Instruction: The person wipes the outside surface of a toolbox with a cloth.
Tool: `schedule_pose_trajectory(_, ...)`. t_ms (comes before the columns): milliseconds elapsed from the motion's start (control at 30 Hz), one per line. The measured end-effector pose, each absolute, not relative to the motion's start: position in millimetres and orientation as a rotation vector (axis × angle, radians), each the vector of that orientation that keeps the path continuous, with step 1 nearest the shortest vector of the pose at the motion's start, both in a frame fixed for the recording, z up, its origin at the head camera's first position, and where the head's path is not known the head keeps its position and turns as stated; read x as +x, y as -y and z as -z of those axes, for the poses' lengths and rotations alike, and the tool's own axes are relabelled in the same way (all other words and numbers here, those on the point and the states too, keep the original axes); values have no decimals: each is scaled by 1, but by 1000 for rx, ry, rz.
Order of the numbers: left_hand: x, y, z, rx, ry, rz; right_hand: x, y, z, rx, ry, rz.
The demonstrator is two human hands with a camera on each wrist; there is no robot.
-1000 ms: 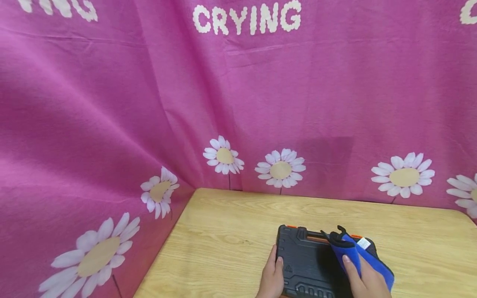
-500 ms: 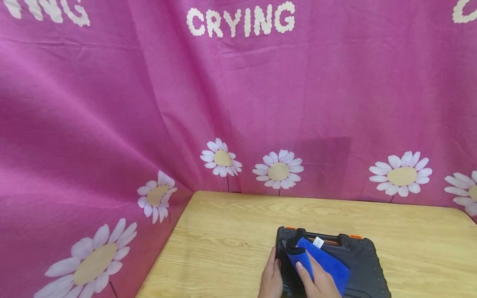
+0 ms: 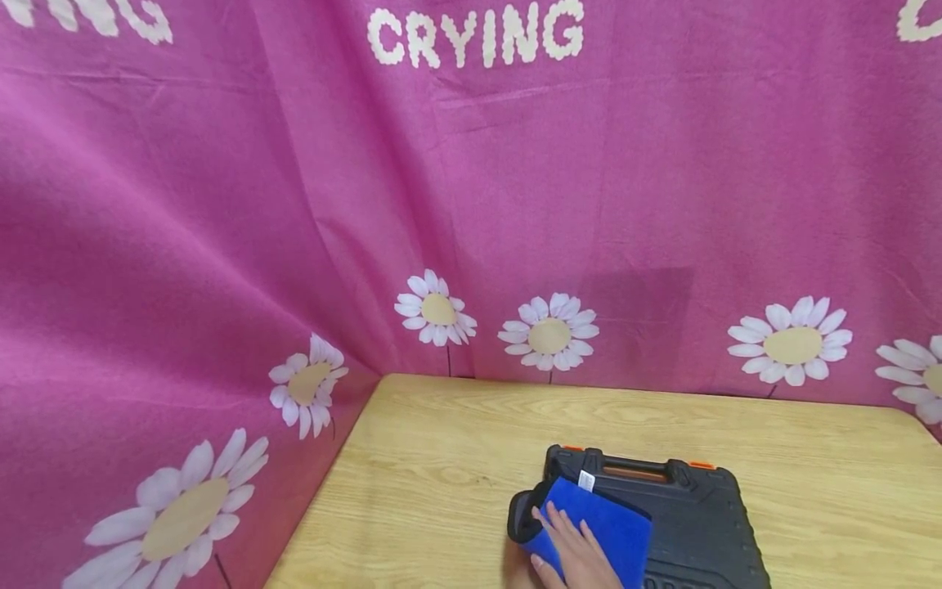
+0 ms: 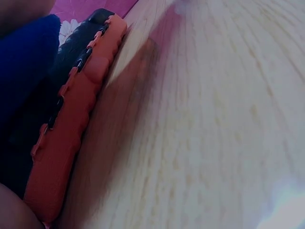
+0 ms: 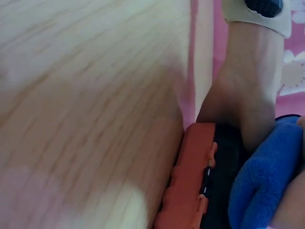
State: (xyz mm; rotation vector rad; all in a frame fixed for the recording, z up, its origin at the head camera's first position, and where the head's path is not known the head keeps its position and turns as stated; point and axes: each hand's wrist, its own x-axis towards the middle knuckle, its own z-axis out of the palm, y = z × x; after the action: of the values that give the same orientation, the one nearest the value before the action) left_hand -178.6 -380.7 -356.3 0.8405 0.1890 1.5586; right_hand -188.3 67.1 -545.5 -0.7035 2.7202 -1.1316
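Magenta fabric [image 3: 508, 196] printed with white daisies [image 3: 791, 345] and cream lettering [image 3: 474, 34] hangs behind and to the left of a pale wood-grain worktop [image 3: 441, 458]. Lying on it: a rectangular black plastic case [image 3: 702, 532], carry handle [image 3: 635, 466] along its far edge, small orange tabs [image 3: 702, 465] showing there too. Wrist views show an orange side [image 4: 69, 138] with black clips [image 4: 84, 58]. Over the case's left part, a folded bright-blue plush cloth [image 3: 611, 523] with black edging and a white label [image 3: 586, 481]; its dark curled end sticks out past the case's left edge. Right hand [image 3: 577, 556] rests on the cloth, fingers spread. Left hand [image 5: 240, 105] grips the case's left end, thumb on top; cannot make out its other fingers. Pale wristband [image 5: 282, 24] on the left wrist. Hands near each other.
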Motion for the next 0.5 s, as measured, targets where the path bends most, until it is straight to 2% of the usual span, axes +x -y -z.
schedule_pose_trajectory(267,-181,385,358,834,-220,-1569,-175,-62,555,-717,-3073,849)
schedule_pose_trajectory(500,-185,386,360,879,-239,-1527,-173,-67,558,-703,-3149,779)
